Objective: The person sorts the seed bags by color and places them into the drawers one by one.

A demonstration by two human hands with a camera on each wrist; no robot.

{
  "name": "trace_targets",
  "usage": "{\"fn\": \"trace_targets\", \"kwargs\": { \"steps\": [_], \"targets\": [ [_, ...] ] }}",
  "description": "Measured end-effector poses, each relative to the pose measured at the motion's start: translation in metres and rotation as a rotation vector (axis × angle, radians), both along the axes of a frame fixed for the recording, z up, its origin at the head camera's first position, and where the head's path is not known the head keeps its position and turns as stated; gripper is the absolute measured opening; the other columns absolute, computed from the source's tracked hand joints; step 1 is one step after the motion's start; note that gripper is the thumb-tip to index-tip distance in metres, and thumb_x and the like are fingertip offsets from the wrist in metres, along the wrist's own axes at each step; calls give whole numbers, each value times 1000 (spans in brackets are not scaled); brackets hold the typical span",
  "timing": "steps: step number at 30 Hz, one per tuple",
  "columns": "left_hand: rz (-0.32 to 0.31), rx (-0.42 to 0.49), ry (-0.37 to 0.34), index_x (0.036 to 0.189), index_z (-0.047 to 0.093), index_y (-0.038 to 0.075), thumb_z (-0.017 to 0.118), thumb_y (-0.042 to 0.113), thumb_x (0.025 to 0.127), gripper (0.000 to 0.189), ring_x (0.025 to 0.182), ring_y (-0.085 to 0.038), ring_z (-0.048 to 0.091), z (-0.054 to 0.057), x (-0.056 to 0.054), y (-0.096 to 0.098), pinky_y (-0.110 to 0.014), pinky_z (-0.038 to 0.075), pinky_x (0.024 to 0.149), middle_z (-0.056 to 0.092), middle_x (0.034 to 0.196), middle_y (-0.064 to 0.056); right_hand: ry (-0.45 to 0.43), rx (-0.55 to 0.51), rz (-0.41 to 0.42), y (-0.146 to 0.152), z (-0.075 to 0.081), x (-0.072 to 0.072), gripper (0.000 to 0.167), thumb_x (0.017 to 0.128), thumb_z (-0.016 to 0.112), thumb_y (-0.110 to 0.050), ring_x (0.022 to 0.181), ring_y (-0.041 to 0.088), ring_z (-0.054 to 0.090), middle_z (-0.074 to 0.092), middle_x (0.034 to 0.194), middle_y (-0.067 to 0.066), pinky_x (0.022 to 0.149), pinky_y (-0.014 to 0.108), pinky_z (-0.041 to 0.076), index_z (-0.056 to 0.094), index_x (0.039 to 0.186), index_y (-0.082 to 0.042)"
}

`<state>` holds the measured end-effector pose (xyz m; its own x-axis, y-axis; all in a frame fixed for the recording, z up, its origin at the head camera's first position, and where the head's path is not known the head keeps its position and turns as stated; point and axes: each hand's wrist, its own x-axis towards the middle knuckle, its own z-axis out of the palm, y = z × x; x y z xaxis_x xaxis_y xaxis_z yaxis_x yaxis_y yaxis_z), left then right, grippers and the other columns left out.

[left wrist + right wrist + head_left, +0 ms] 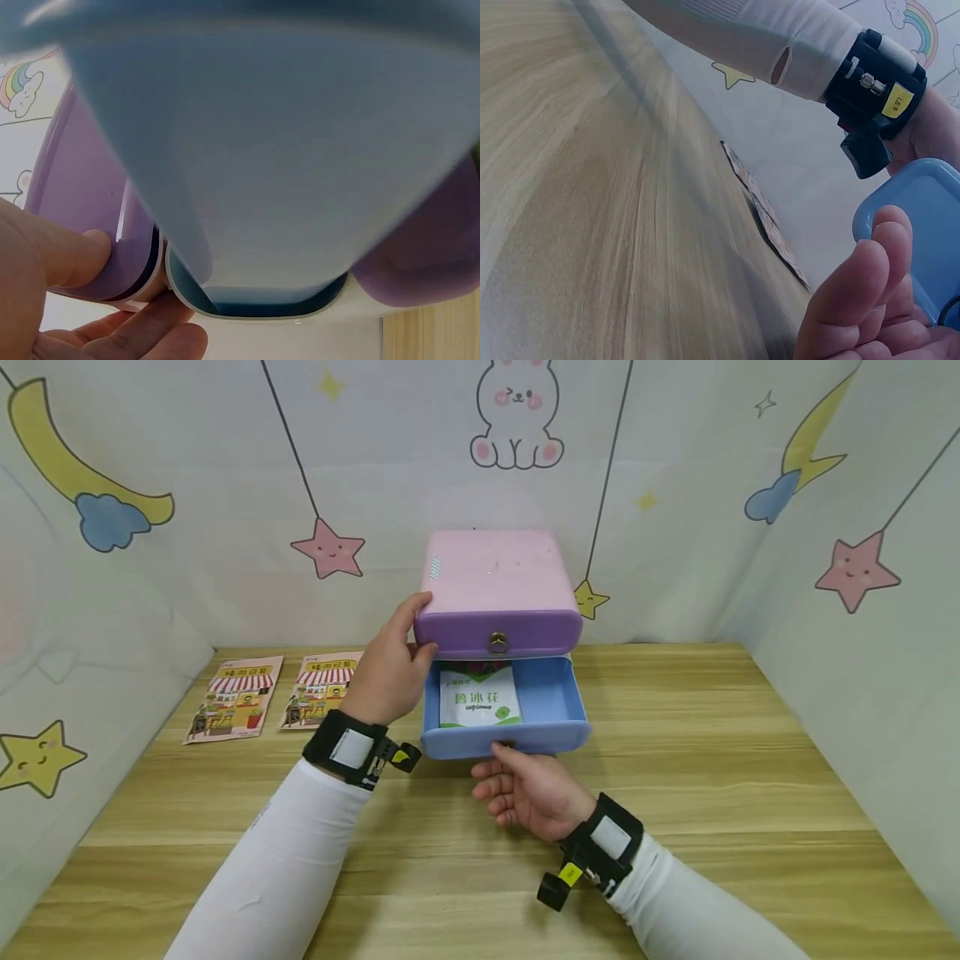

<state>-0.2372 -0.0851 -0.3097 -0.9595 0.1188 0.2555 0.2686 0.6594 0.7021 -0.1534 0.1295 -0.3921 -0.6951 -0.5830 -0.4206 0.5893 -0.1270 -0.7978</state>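
Observation:
A small two-tier drawer box (491,568) has a pink top and a purple upper drawer (457,633), which is closed. Its blue lower drawer (450,742) is pulled out and holds a white-and-green seed packet (480,700) marked "lupinus", with a darker packet partly seen behind. My left hand (390,668) grips the box's left side, thumb on the purple front. At the blue drawer's front is my right hand (532,793), its thumb touching the knob (949,311) while the other fingers are loose below, apart from the knob.
Two pink seed packets (234,697) lie flat on the wooden table (675,727) left of the box, the second one (315,689) partly behind my left hand. Cartoon-printed white cloth walls (675,552) stand around the back and sides.

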Motion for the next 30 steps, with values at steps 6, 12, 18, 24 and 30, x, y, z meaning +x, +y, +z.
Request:
{"fn": "trace_targets", "kwargs": {
  "steps": [6, 12, 18, 24, 30],
  "targets": [
    [-5, 3, 4, 149, 23, 40, 54, 19, 98, 64, 113, -28, 64, 1, 1, 0, -43, 57, 83, 44, 149, -9, 10, -34, 4, 1, 2, 0, 50, 99, 39, -53, 64, 10, 59, 70, 82, -2, 63, 26, 50, 59, 107, -7],
    [1, -3, 3, 149, 23, 40, 54, 19, 98, 64, 112, -29, 64, 1, 1, 1, -43, 57, 83, 44, 149, -9, 5, -74, -9, 1, 4, -1, 53, 100, 26, -48, 67, 12, 59, 70, 86, 0, 64, 28, 49, 58, 109, -7],
    [5, -6, -5, 149, 23, 41, 54, 20, 98, 64, 111, -28, 64, 1, 1, 1, -43, 57, 82, 45, 149, -9, 16, -80, -39, -1, 5, -1, 53, 102, 24, -47, 67, 12, 59, 70, 86, 0, 64, 27, 48, 58, 110, -8],
    [2, -9, 4, 149, 22, 41, 54, 20, 98, 64, 113, -29, 64, -1, 0, 1, -43, 57, 84, 45, 149, -8, 7, -56, -84, -2, 3, -1, 49, 102, 31, -49, 66, 12, 59, 70, 83, -1, 63, 27, 48, 58, 109, -9],
    [-3, -5, 10, 149, 22, 41, 54, 19, 98, 64, 113, -29, 63, -3, -1, 0, -45, 57, 85, 45, 149, -8, -7, -29, -147, -4, 2, -1, 46, 101, 38, -48, 63, 11, 58, 69, 80, -3, 62, 25, 48, 52, 114, -6]
  ]
}}
